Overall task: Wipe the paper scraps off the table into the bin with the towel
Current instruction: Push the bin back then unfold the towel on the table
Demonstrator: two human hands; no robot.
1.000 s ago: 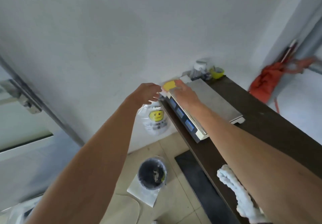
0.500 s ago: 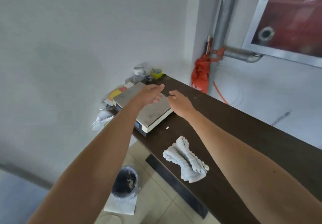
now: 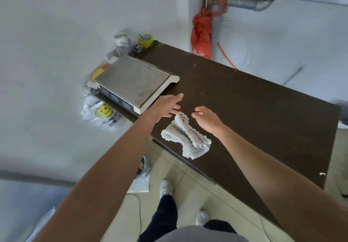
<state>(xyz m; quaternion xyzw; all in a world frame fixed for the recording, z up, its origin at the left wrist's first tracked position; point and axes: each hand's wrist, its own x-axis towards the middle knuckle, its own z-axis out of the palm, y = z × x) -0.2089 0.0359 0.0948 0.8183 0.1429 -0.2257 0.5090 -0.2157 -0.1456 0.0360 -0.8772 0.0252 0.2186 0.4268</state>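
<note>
A: Towel (image 3: 186,137) where?

B: On the dark desk (image 3: 254,98), close to the near edge, bunched into a long lump. Long axis running from far-left to near-right, roughly along that edge. Far end just under and between both hands.

A: Hands?

B: Left hand (image 3: 166,106) spread flat, fingers loose, empty, hovering just beside the scale (image 3: 135,80) corner. Right hand (image 3: 207,118) loosely curled, thumb and forefinger pinched together; can't tell if anything tiny held. Neither touching the towel as far as visible.

A: Nearer one?

B: About even. Left fingertips almost over the towel's far tip, right knuckles just to its right. Probably either could drop straight down onto it.

A: Scraps?

B: Only one small white scrap (image 3: 322,174) spotted, far right near the desk's corner, well apart from towel. Others too small to tell.

A: Bin (image 3: 144,166)?

B: Down on the floor left of the desk's near edge, mostly hidden behind the left forearm. Plastic liner showing, sitting on a white sheet.

A: Room to move?

B: Right half of desk bare, open for sweeping. Scale blocking the left end, clutter behind it against the wall. Judging: sweep likely has to run leftward along the near edge, off past the scale's front, toward the bin. Not started yet.
</note>
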